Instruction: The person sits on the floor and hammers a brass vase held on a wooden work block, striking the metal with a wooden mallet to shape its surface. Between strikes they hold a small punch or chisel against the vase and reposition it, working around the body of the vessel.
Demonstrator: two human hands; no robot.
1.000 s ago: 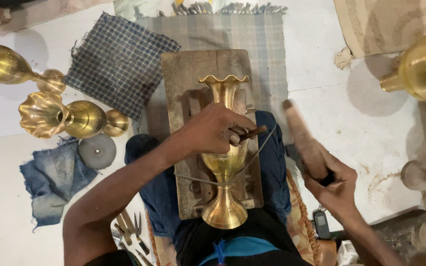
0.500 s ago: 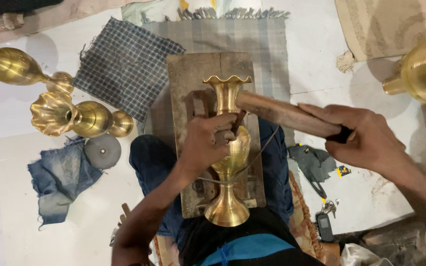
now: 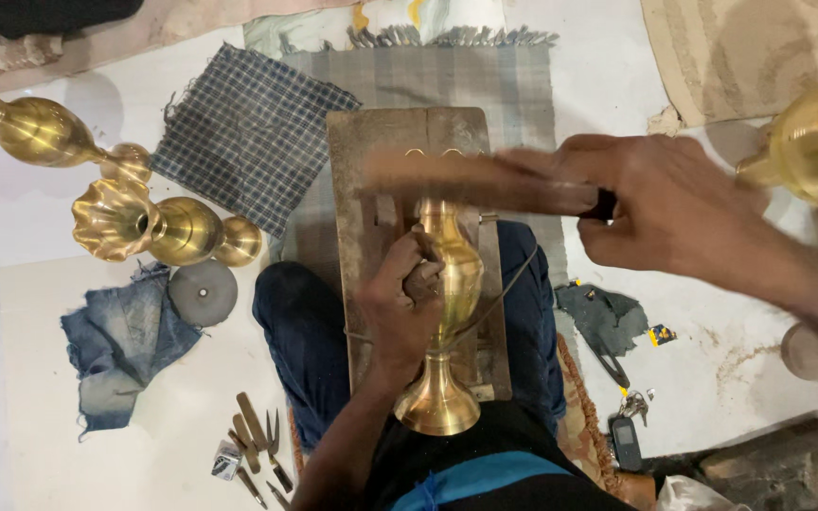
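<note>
Head view, looking down on a seated person's lap. Since the earlier pictures the wooden mallet [image 3: 485,185] has swung from out at the right to a level position across the upper neck of the brass vase [image 3: 447,303], where it now shows as a motion-blurred bar hiding the vase's fluted mouth. The right hand [image 3: 665,213] has travelled with it, fingers wrapped tight around the dark handle end. The left hand [image 3: 404,303] has kept its place on the vase's shoulder, fingers closed on a small dark tool, probably a punch, pressed against the metal; the tool tip cannot be made out. The change reads as one blow in a run of hammering on the vase's surface.

The brass vase lies lengthwise on a worn wooden board [image 3: 400,151] resting over the person's knees, its round foot toward the body and its neck pointing away. Its surface is bright, polished yellow, with a swollen belly, a narrow waist and a flared base; a thin cord [image 3: 508,289] runs off its right side.

Left of the vase, well apart on the floor, lie two more brass vases [image 3: 158,227]. Beyond the vase is a checked cloth [image 3: 248,132]. Small chisels [image 3: 257,445] lie left of its foot.
</note>
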